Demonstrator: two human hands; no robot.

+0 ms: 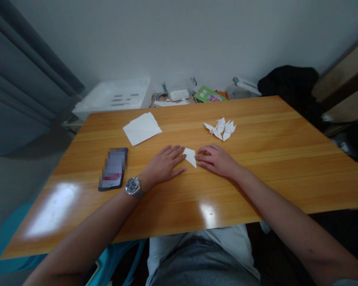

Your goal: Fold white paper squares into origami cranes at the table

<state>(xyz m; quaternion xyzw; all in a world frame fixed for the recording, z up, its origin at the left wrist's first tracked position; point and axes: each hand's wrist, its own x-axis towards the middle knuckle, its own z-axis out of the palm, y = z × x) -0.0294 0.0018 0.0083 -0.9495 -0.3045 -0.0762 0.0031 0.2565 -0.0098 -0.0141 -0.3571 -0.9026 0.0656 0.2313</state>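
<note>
Flat left hand (166,165) and curved right hand (217,159) touch folded paper (190,156)

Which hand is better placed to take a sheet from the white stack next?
Probably the left hand: it lies nearer the white stack; the right hand is beyond the folded paper.

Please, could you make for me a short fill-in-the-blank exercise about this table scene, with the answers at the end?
1. The small paper between the left hand and the right hand is ____ in colour.
2. The wristwatch is worn on the person's ____ wrist.
3. The group of folded paper pieces lies nearer to the ____ hand.

Missing words: white; left; right.
</note>
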